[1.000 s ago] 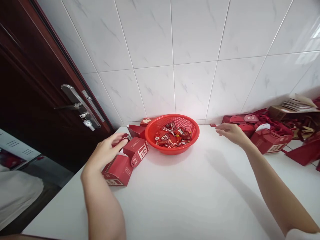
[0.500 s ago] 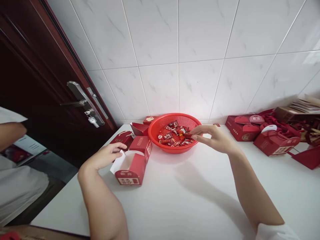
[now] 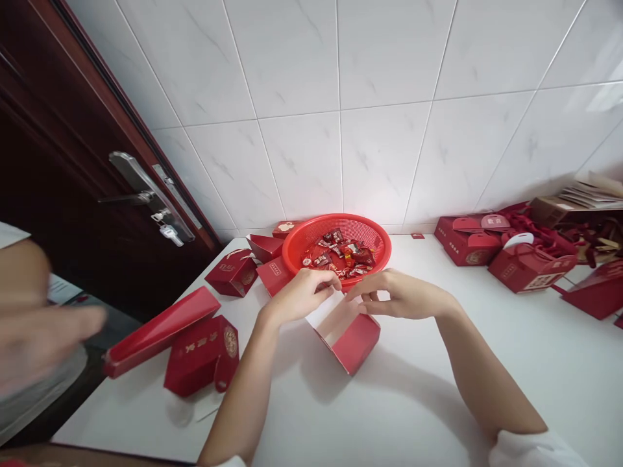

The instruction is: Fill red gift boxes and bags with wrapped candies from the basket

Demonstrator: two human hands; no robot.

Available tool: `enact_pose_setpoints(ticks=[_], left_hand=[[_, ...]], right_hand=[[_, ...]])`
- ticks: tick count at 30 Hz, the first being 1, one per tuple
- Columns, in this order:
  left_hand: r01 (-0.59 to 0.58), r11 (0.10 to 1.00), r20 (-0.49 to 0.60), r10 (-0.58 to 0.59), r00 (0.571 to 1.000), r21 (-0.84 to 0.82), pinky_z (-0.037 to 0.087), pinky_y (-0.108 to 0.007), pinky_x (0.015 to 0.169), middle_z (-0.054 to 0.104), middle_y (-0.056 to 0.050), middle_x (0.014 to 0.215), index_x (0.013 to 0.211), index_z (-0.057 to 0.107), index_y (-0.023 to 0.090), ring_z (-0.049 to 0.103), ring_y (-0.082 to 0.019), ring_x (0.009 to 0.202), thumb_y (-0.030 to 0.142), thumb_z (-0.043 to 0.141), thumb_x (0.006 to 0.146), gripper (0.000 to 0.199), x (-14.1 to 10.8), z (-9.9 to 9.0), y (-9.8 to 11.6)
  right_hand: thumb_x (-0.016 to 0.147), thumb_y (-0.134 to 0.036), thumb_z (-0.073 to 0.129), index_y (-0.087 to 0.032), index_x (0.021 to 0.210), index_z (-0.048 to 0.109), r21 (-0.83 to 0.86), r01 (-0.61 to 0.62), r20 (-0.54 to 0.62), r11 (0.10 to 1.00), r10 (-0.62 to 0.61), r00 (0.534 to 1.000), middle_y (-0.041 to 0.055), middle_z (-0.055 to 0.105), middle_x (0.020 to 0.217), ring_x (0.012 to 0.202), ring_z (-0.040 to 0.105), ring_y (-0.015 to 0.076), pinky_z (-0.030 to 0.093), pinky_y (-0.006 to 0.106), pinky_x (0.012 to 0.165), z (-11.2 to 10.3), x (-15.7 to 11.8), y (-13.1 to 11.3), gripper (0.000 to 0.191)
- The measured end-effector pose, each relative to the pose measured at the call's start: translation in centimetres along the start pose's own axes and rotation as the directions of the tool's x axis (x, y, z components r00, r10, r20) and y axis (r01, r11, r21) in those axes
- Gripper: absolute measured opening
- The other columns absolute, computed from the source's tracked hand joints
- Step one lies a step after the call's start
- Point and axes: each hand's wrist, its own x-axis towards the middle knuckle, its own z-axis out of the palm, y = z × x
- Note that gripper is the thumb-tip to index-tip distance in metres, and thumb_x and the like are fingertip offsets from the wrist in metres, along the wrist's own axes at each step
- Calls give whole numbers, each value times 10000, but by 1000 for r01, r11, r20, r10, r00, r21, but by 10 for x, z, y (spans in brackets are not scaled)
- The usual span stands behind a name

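A red gift box (image 3: pixel 357 340) with a white inside is tilted in front of me, its top open. My left hand (image 3: pixel 306 295) is closed with thumb and fingers on the box's white flap at the left. Bent over the upper right edge, my right hand (image 3: pixel 396 295) has its fingertips closed on the box there. Just behind both hands, the red mesh basket (image 3: pixel 335 224) contains several wrapped candies (image 3: pixel 335 253). Whether any candy lies inside the box is hidden from this angle.
Red boxes stand left of the basket, among them a dark red box (image 3: pixel 233 272). Nearer lie a long red box (image 3: pixel 165 331) and another gift box (image 3: pixel 202 357). A co-worker's blurred hand (image 3: pixel 48 344) is at far left. More boxes (image 3: pixel 467 243) line the wall rightward.
My left hand has brought the open box rightward, in front of the basket. My right hand has left the candies and come to the box. Two red boxes now lie at the left.
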Motion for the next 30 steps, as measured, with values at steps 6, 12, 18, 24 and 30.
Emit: enact_pose_setpoints(ticks=[6,12,18,24,30], left_hand=[[-27,1000,12,27,1000,13,532,-285,903,781,-25,988,920,760,206,713,-204,951,187,484,878,280,12,17,-9],[51,996,113,-58,992,71,528,-323,879,768,-55,1101,1078,757,195,693,-249,1023,317,526,896,318,11,14,-20],[135,971,287,-188,939,195,510,-354,910,631,-123,1368,1333,624,174,609,-337,1187,550,788,673,777,0,3,-14],[92,951,346,-196,918,295,475,-393,974,615,-109,1379,1356,595,243,550,-375,1263,644,805,608,874,-4,1,-6],[91,937,369,-220,903,337,488,-424,969,618,-92,1364,1352,586,275,521,-394,1290,607,823,591,863,-6,7,0]], right_hand=[[932,-266,524,-237,971,716,-184,-215,96,959,235,967,-22,613,673,592,512,137,354,265,573,13,1,-1,198],[954,-340,478,-210,613,514,-360,-315,6,878,340,940,-10,518,587,522,401,127,281,284,538,21,7,-1,368],[830,-413,679,-218,736,610,-342,-458,-69,821,464,883,25,642,743,660,555,175,347,277,562,16,6,1,227],[726,-344,755,-268,1277,606,-335,-508,16,794,544,839,74,707,1076,938,646,275,438,314,677,4,-9,-2,575],[636,-403,796,-289,1276,589,-384,-524,28,760,577,817,63,715,1047,978,654,318,457,344,695,4,-13,6,682]])
